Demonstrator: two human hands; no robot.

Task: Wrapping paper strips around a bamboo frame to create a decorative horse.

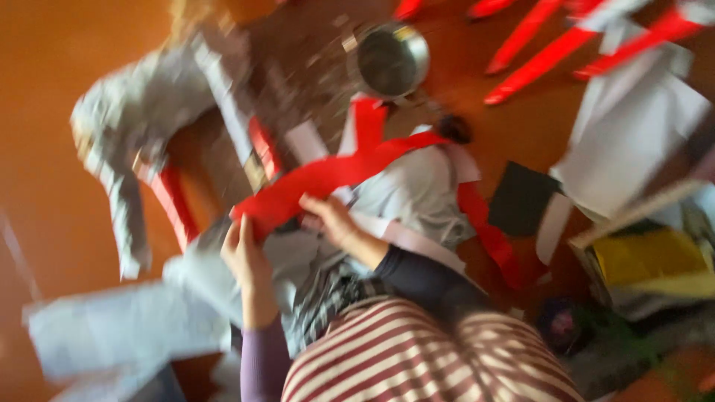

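The picture is blurred by motion. A long red paper strip [335, 173] runs slantwise above grey and white sheets [413, 193] on the orange-brown floor. My left hand [247, 262], in a purple sleeve, grips the strip's lower left end. My right hand [334, 221], in a dark sleeve, pinches the strip near its middle from below. A second red strip [491, 234] curves down to the right of the sheets.
A metal pot [392, 58] stands at the top centre. Several red strips [547, 56] lie top right beside white sheets [633, 126]. A black square [521, 198] and yellow paper [648, 257] are on the right, grey paper [123, 327] on the left, and red-and-white striped cloth [417, 357] at the bottom.
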